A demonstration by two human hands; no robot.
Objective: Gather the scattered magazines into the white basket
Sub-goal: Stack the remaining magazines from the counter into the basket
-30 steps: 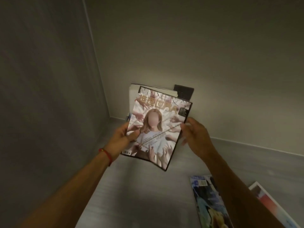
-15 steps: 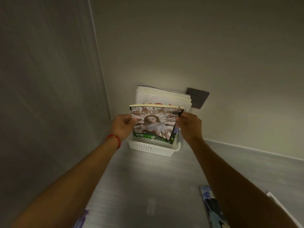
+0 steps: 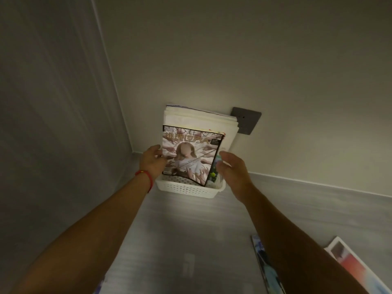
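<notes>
A magazine [image 3: 191,158] with a long-haired figure and many reaching hands on its cover stands upright in the white perforated basket [image 3: 186,188], in the corner of the floor. It leans on a taller pile of pale magazines [image 3: 197,119] behind it. A green-covered one [image 3: 213,175] shows at its right edge. My left hand [image 3: 151,160], red cord at the wrist, holds the magazine's left edge. My right hand [image 3: 231,166] hovers just off the right edge with fingers apart, holding nothing.
Walls close in the basket on the left and behind, with a dark wall socket [image 3: 246,120] just right of the pile. On the grey floor at lower right lie a blue magazine [image 3: 262,257] and a red-and-white one [image 3: 347,262], partly under my right arm.
The magazine went from held in the air, to lowered over the basket, to standing upright inside it. My right hand has let go of its right edge.
</notes>
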